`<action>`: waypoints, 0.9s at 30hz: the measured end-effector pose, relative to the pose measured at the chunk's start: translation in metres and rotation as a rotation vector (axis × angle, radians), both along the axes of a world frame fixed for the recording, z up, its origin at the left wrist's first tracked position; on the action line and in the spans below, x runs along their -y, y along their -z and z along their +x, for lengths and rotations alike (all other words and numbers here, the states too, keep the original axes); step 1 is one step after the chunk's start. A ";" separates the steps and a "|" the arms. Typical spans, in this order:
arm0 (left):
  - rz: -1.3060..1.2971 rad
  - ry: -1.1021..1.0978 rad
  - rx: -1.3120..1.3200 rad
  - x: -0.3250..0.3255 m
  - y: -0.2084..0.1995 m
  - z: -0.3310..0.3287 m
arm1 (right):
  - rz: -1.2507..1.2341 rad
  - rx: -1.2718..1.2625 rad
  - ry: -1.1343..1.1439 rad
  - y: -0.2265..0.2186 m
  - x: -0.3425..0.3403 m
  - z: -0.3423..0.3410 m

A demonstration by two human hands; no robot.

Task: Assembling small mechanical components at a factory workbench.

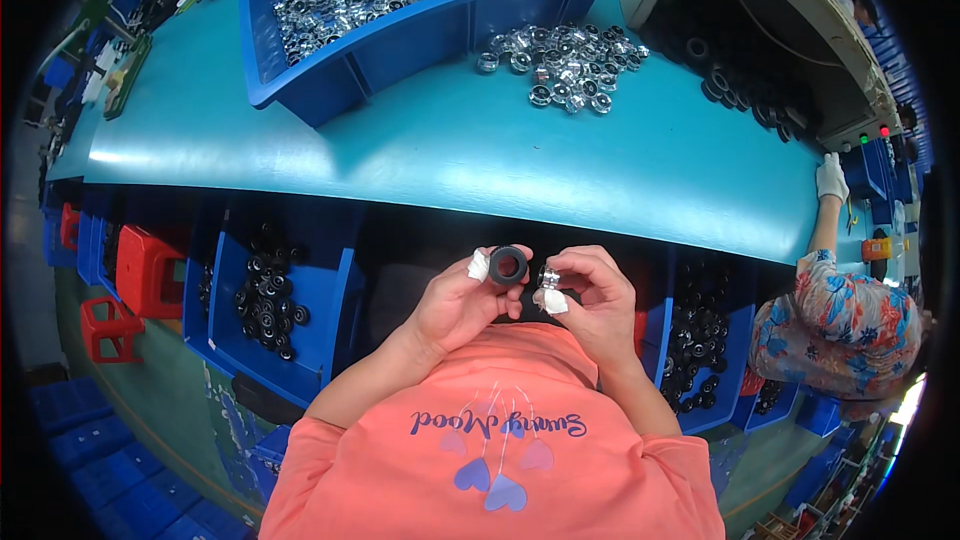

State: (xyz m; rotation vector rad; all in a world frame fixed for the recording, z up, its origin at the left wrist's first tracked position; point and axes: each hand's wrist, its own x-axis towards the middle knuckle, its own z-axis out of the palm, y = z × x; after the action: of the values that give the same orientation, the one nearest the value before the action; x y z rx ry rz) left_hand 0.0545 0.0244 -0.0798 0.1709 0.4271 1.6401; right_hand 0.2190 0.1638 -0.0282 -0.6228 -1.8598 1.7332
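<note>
Curling half-closed, left hand holds black ring, right hand shiny piece.

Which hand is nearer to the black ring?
Left. The left hand grips the black ring; the right hand is just to the ring's right, apart from it, holding a clear part.

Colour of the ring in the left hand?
The ring is black; it shows best in the head view.

Black ring, silvery piece, teal tabletop, blue bin, coral shirt (with purple hearts)
</note>
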 end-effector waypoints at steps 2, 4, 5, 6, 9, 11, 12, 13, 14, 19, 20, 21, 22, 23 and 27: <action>0.016 0.004 -0.019 0.001 0.001 0.000 | 0.009 -0.001 0.015 -0.004 0.002 -0.002; -0.034 -0.011 -0.054 0.002 -0.003 0.002 | -0.007 -0.028 0.048 -0.007 0.007 -0.007; -0.059 -0.017 -0.072 0.002 -0.006 0.003 | 0.073 -0.017 0.044 -0.007 0.008 -0.008; -0.062 -0.023 -0.095 0.003 -0.007 0.003 | 0.152 -0.007 0.041 -0.007 0.008 -0.010; -0.079 -0.028 -0.153 0.003 -0.011 0.006 | 0.388 0.030 0.047 -0.010 0.011 -0.015; -0.099 -0.018 -0.182 0.003 -0.014 0.007 | 0.481 0.046 0.055 -0.011 0.014 -0.017; -0.101 -0.022 -0.195 0.003 -0.017 0.007 | 0.495 0.051 0.058 -0.009 0.015 -0.017; -0.103 -0.027 -0.207 0.003 -0.021 0.008 | 0.509 0.056 0.060 -0.008 0.016 -0.016; -0.105 -0.031 -0.220 0.003 -0.024 0.008 | 0.517 0.065 0.064 -0.007 0.017 -0.017; -0.142 -0.045 -0.208 0.004 -0.022 0.012 | 0.654 0.107 0.064 -0.006 0.017 -0.018; -0.152 -0.051 -0.214 0.004 -0.020 0.013 | 0.695 0.112 0.061 -0.006 0.017 -0.018; -0.177 -0.043 -0.321 0.004 -0.018 0.013 | 0.738 0.114 0.058 -0.007 0.018 -0.018; -0.203 -0.032 -0.428 0.004 -0.018 0.013 | 0.779 0.117 0.055 -0.008 0.018 -0.018; -0.224 -0.034 -0.501 0.003 -0.019 0.014 | 0.757 0.138 0.056 -0.009 0.020 -0.018; -0.267 -0.083 -0.656 -0.002 -0.031 0.018 | 0.691 0.157 0.042 -0.005 0.022 -0.019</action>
State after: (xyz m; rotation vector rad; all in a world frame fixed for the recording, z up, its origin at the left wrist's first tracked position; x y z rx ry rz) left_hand 0.0720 0.0264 -0.0489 0.4989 1.1571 1.5631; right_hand 0.2000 0.1422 -0.0236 -0.5117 -2.3449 0.9238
